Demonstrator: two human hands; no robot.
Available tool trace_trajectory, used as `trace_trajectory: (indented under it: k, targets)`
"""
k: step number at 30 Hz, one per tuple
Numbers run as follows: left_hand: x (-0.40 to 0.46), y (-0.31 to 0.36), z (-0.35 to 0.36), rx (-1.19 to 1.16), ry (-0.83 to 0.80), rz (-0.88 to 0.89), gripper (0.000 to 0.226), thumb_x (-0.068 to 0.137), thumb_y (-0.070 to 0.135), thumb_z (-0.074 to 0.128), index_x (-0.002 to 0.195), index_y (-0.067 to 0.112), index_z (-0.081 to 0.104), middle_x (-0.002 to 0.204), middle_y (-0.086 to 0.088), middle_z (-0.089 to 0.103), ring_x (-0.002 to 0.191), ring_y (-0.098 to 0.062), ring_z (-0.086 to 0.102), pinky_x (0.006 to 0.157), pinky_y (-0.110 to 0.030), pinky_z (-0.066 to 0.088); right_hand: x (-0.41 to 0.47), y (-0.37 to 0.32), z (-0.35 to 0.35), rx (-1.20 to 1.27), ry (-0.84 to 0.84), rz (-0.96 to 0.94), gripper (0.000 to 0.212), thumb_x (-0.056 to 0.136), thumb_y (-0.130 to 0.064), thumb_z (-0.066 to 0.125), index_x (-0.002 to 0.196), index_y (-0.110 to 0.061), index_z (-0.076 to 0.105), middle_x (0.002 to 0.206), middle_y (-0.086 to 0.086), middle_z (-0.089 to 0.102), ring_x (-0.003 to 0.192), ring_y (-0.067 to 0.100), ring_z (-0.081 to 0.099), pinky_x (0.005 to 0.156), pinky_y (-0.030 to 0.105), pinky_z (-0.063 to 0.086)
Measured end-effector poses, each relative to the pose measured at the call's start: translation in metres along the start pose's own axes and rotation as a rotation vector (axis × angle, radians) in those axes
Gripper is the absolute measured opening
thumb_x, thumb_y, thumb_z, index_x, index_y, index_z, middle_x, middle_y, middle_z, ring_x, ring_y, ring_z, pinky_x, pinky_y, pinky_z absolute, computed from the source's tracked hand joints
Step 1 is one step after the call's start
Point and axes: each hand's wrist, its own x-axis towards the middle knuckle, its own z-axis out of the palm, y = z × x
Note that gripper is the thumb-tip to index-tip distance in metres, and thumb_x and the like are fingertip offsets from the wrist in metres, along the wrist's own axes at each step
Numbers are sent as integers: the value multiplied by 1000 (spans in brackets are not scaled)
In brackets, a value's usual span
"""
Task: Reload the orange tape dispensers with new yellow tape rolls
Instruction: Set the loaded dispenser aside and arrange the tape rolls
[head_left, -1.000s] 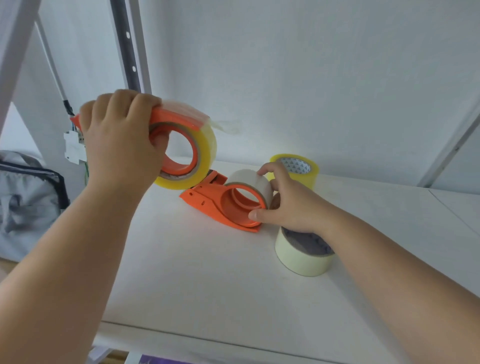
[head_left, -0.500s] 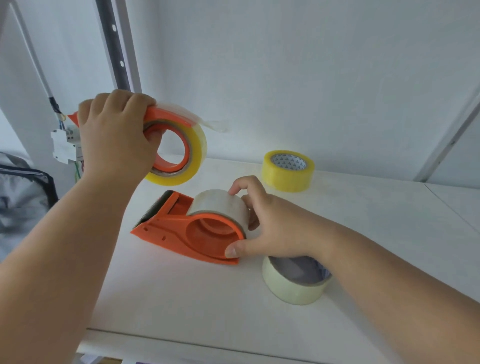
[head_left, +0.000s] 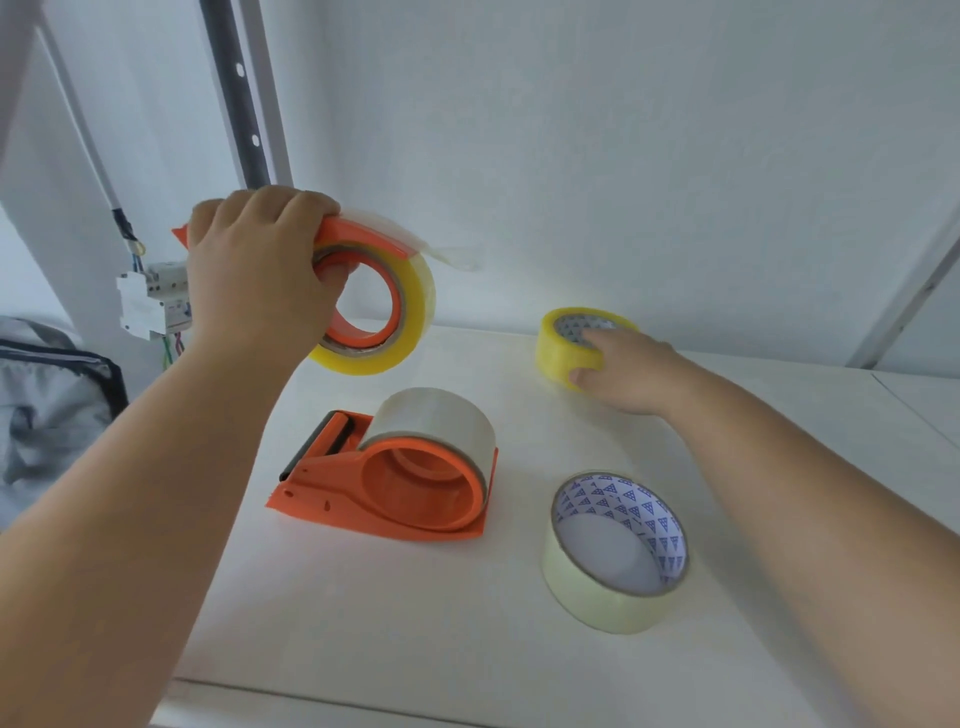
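Two dispensers: my left hand (head_left: 260, 275) is gripping the loaded dispenser (head_left: 374, 291) aloft, while my right hand (head_left: 623, 371), having released the tabled dispenser (head_left: 395, 483), is closing around the fresh yellow roll (head_left: 563, 351) near the wall.

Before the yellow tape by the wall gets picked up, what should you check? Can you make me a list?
1. Right hand on the yellow roll: ok, fingers on top, thumb at its side.
2. Roll lifted yet: not ok, it sits on the table.
3. Left hand holding the loaded dispenser in the air: ok.
4. Table dispenser ready for yellow tape: not ok, a pale roll fills it.
5. Loose pale roll out of the way: ok, apart from both.
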Motion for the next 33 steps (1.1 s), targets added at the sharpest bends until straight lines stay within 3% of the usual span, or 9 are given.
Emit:
trace_trajectory:
  k: [4,6,9,18,26,28,30,31,33]
  targets:
    - [6,3,3,2,-33,54,37,83,28,67,115,9,63,114,-15,66,108,-42,55,99,-50,33,-2,2,-5,-62,-35,-11,38,95,-35,44,132,-29,46,136,0,50,128,26,42,100,37,25]
    - [10,5,7,11,-58,104,37,82,29,69,113,9,64,111,-15,67,104,-42,57,96,-51,35,-11,3,-13,-46,-98,-50,31,94,-34,48,124,-30,52,116,-6,54,118,22,49,98,37,28]
    - [17,9,11,36,-86,193,36,80,32,71,107,8,65,101,-14,69,92,-42,60,87,-50,41,-26,4,-24,-28,-190,-129,26,89,-32,58,115,-28,58,105,-9,57,100,15,54,89,32,41]
    - [39,33,20,23,-199,273,43,83,42,65,113,12,60,102,-9,66,91,-34,59,80,-42,42,-54,-17,-40,53,-365,-226,29,90,-37,56,118,-35,62,111,-21,58,110,4,56,101,28,43]
    - [41,52,29,24,-282,318,45,83,50,61,108,13,57,93,-5,63,83,-29,59,69,-35,42,-54,-35,-38,261,-534,-356,19,89,-34,58,103,-31,72,94,-15,73,91,3,67,88,23,48]
    - [42,54,30,16,-295,310,45,83,51,61,108,14,56,92,-4,63,82,-28,59,69,-35,44,-42,-28,-41,326,-399,-345,18,87,-39,60,88,-26,72,81,-10,73,79,5,66,78,22,46]
    - [43,56,31,2,-309,288,46,82,51,61,108,14,55,92,-4,63,81,-28,58,68,-35,44,-26,-18,-43,385,-44,-260,28,81,-48,65,78,-21,61,71,-9,63,70,12,58,66,25,42]
    - [43,57,31,-5,-318,273,46,82,51,62,108,14,55,92,-4,62,80,-28,58,68,-35,44,-20,-14,-43,465,92,-220,34,76,-51,68,80,-20,55,74,-8,58,70,13,54,65,26,41]
    - [45,59,32,-18,-335,243,47,81,51,63,107,14,54,92,-4,61,78,-27,55,66,-34,43,-9,-17,-41,628,88,-193,59,63,-62,73,103,-26,49,93,-9,57,87,11,57,78,30,48]
